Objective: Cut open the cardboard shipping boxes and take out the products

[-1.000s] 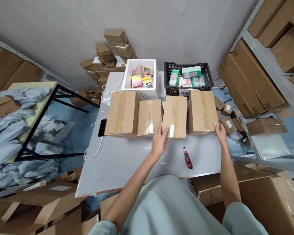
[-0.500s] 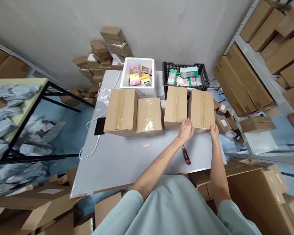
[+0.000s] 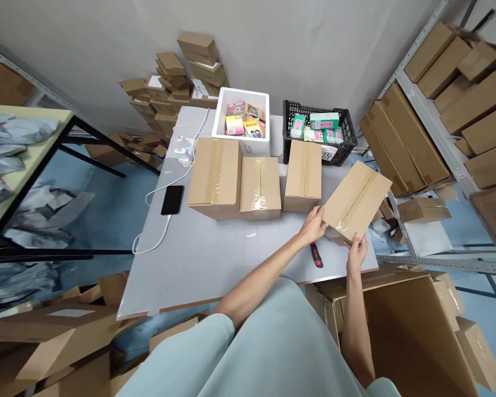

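A taped cardboard box (image 3: 356,201) is held turned at an angle over the right end of the table. My left hand (image 3: 313,223) grips its near left corner, and my right hand (image 3: 356,251) grips its near right corner; the fingers under the box are partly hidden. Just left of it stands a narrower taped box (image 3: 302,173). Two more taped boxes, a larger one (image 3: 215,176) and a smaller one (image 3: 260,187), stand side by side further left. Below my left hand lies a red and black utility knife (image 3: 316,256), its front end covered by the hand.
A white foam box (image 3: 242,144) with small colourful packs and a black crate (image 3: 291,148) with green boxes stand behind. A phone (image 3: 172,200) with a white cable lies on the table (image 3: 215,264). A large open carton (image 3: 413,331) is at lower right; shelves (image 3: 430,105) stand right.
The rightmost box has come away from its neighbour, turned clockwise and shifted right, with both hands on it. The camera view has shifted slightly.
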Demonstrator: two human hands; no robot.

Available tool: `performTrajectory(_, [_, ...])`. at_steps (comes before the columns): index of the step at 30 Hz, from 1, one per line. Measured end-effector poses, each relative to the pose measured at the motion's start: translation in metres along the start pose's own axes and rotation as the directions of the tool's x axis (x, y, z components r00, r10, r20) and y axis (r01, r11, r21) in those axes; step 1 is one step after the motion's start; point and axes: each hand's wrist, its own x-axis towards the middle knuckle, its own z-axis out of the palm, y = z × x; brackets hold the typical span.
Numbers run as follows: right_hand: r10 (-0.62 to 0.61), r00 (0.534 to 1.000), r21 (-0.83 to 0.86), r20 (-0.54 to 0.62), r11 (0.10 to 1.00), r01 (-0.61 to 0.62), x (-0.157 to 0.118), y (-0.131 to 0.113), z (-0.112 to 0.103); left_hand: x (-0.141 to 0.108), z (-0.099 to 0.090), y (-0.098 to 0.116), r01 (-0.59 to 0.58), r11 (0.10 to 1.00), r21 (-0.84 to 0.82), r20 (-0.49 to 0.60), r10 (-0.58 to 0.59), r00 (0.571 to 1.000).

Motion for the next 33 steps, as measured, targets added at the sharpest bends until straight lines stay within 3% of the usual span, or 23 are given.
performTrajectory(2, [0.043,0.996,0.012,-0.073,0.999,-0.042,-0.037,-0.022,-0.014,-0.022,-0.016,0.008,-0.063,0.996,-0.059,-0.015,0.062,0.998])
performTrajectory(7, [0.134,0.991,-0.06,0.018,0.989,-0.132,-0.161,-0.08,-0.033,-0.087,-0.078,0.02,-0.159,0.974,-0.161,-0.064,0.15,0.987])
performTrajectory(9, [0.184,0.979,-0.093,0.085,0.98,-0.176,-0.213,-0.099,-0.03,-0.114,-0.108,0.014,-0.161,0.971,-0.177,-0.089,0.147,0.985])
performTrajectory(12, [0.227,0.944,-0.148,0.239,0.97,-0.196,-0.274,-0.116,-0.016,-0.153,-0.152,-0.013,-0.142,0.972,-0.186,-0.15,0.115,0.982])
performTrajectory(16, [0.243,0.838,-0.192,0.488,0.967,-0.169,-0.312,-0.11,0.02,-0.195,-0.193,-0.071,-0.034,0.983,-0.179,-0.221,-0.007,0.975])
performTrajectory(22, [0.173,0.706,-0.155,0.687,0.984,-0.09,-0.348,-0.05,0.096,-0.218,-0.223,-0.15,0.079,0.967,-0.243,-0.295,-0.151,0.943])
performTrajectory(25, [0.196,0.652,-0.171,0.732,0.98,-0.103,-0.353,-0.019,0.114,-0.22,-0.227,-0.176,0.122,0.929,-0.349,-0.336,-0.246,0.909])
performTrajectory(26, [0.201,0.657,-0.186,0.727,0.978,-0.093,-0.345,-0.012,0.112,-0.223,-0.226,-0.185,0.141,0.905,-0.401,-0.337,-0.289,0.896])
performTrajectory(27, [0.198,0.683,-0.202,0.704,0.977,-0.075,-0.332,-0.006,0.106,-0.228,-0.225,-0.193,0.157,0.878,-0.452,-0.336,-0.331,0.882])
performTrajectory(28, [0.182,0.741,-0.218,0.646,0.975,-0.05,-0.313,-0.002,0.096,-0.236,-0.222,-0.201,0.166,0.85,-0.499,-0.339,-0.368,0.866])
performTrajectory(30, [0.096,0.907,-0.251,0.411,0.968,0.012,-0.262,0.001,0.07,-0.26,-0.214,-0.214,0.183,0.802,-0.568,-0.358,-0.442,0.822])
performTrajectory(31, [0.055,0.96,-0.277,0.274,0.96,0.024,-0.233,0.001,0.057,-0.275,-0.208,-0.219,0.206,0.78,-0.591,-0.361,-0.484,0.797])
performTrajectory(33, [0.049,0.979,-0.297,0.199,0.955,0.012,-0.178,0.002,0.037,-0.307,-0.193,-0.225,0.282,0.737,-0.615,-0.334,-0.567,0.753])
